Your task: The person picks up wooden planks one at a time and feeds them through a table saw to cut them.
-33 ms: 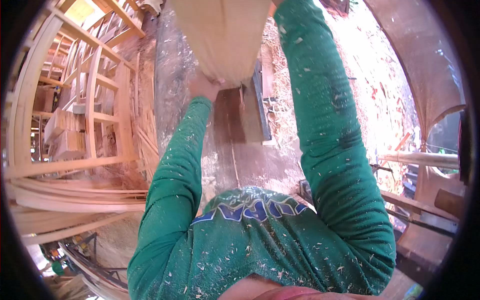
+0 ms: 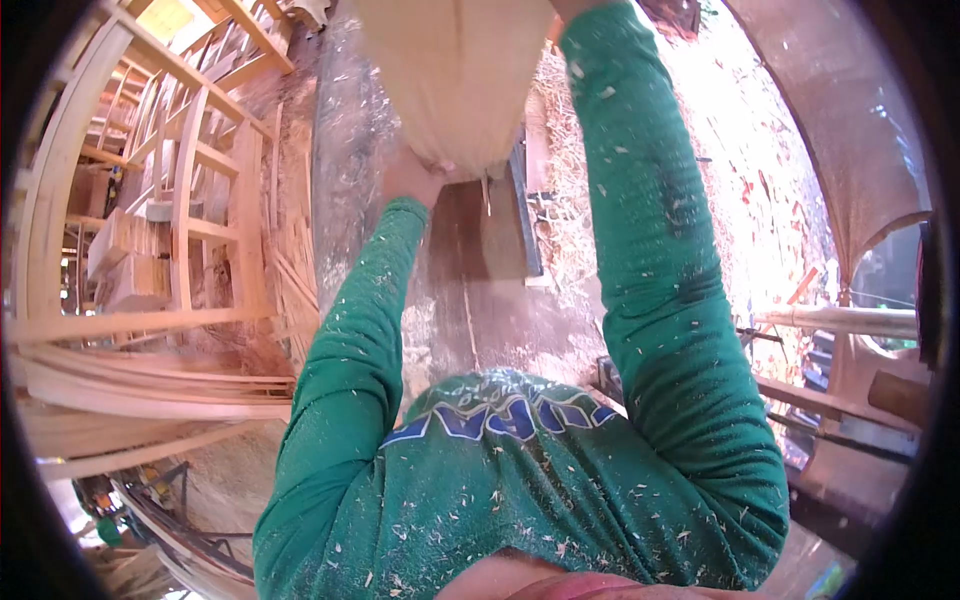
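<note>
A wide, pale wooden board point(image 2: 455, 80) reaches from the top edge of the head view towards me, over a worn grey-brown work surface point(image 2: 500, 310). At its near end, on the left, my left hand point(image 2: 412, 178) grips it, with the thumb along the edge and the other fingers mostly hidden. My right hand point(image 2: 572, 8) is at the top edge, beside the board's right side; only a small part shows and its fingers are out of sight. A thin pale sliver point(image 2: 487, 195) hangs below the board's near end. Wood chips dot both green sleeves.
A dark straight bar point(image 2: 526, 215) runs along the work surface's right side, with a heap of shavings point(image 2: 560, 180) beyond it. Wooden frames point(image 2: 185, 200) and stacked strips point(image 2: 150, 385) fill the left. A horizontal pole point(image 2: 840, 318) is at the right.
The board's near end has shifted slightly down and right, and my left hand with it. Less of the brown patch beneath it stands out.
</note>
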{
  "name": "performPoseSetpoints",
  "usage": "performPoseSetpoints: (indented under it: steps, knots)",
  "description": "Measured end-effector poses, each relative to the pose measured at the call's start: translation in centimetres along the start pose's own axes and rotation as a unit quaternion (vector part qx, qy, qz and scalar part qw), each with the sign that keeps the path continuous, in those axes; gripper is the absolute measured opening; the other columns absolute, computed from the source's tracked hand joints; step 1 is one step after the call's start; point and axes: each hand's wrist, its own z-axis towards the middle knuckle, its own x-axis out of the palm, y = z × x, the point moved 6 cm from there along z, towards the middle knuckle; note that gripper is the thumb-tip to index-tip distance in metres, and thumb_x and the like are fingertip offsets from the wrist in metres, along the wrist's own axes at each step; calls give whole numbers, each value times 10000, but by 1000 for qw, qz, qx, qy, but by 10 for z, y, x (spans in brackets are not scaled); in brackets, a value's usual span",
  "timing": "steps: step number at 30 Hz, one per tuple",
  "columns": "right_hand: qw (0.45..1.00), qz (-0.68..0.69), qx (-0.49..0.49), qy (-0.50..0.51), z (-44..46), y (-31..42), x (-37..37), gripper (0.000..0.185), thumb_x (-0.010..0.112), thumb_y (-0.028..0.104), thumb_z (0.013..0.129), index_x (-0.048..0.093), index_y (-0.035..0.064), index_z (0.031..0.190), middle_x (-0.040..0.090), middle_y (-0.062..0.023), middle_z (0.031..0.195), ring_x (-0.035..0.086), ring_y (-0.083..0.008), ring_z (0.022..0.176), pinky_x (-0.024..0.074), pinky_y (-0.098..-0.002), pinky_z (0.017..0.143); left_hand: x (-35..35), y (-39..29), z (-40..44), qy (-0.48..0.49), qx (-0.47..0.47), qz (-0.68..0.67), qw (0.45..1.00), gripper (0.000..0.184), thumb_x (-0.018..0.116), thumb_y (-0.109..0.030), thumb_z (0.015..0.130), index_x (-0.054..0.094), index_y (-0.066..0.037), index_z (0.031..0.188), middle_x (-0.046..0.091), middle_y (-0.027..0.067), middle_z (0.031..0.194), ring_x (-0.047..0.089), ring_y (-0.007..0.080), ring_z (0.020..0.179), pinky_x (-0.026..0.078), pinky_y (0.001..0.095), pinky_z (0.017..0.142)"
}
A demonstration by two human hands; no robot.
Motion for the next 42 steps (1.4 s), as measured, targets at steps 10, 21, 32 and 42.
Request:
performPoseSetpoints:
  steps: [10, 21, 32, 42]
  knots:
    - [962, -266, -45, 36, -100, 214, -21, 661, 504, 575, 1033, 653, -63, 1126, 666, -119, 1129, 616, -205, 1020, 498, -367, 893, -50, 30, -214, 29, 148, -96, 984, 766, 816, -471, 707, 567, -82, 1318, 712, 227, 1057, 698, 407, 993, 539, 496, 924]
    - [966, -224, 82, -97, -199, 356, -27, 859, 550, 671, 966, 502, -82, 1376, 594, -142, 1312, 575, -224, 1205, 470, -380, 1019, -60, 84, -335, 135, 260, -125, 948, 569, 766, -342, 797, 568, -129, 1286, 716, 200, 1014, 698, 412, 957, 551, 516, 838]
    - [965, -242, 104, 14, -285, 455, -24, 811, 599, 666, 943, 547, -71, 1278, 615, -93, 1136, 587, -182, 988, 490, -328, 892, -48, 149, -489, 235, 241, -147, 930, 502, 871, -269, 714, 658, -114, 1142, 740, 110, 993, 731, 287, 912, 575, 421, 827]
    - [917, 46, 197, 344, -520, 492, 41, 808, 868, 581, 738, 590, -16, 1205, 685, -115, 982, 683, -193, 925, 550, -338, 789, -311, 233, -732, -142, 105, -533, 827, 502, 786, -360, 883, 606, -81, 1259, 666, 36, 1130, 658, 132, 986, 565, 303, 842]
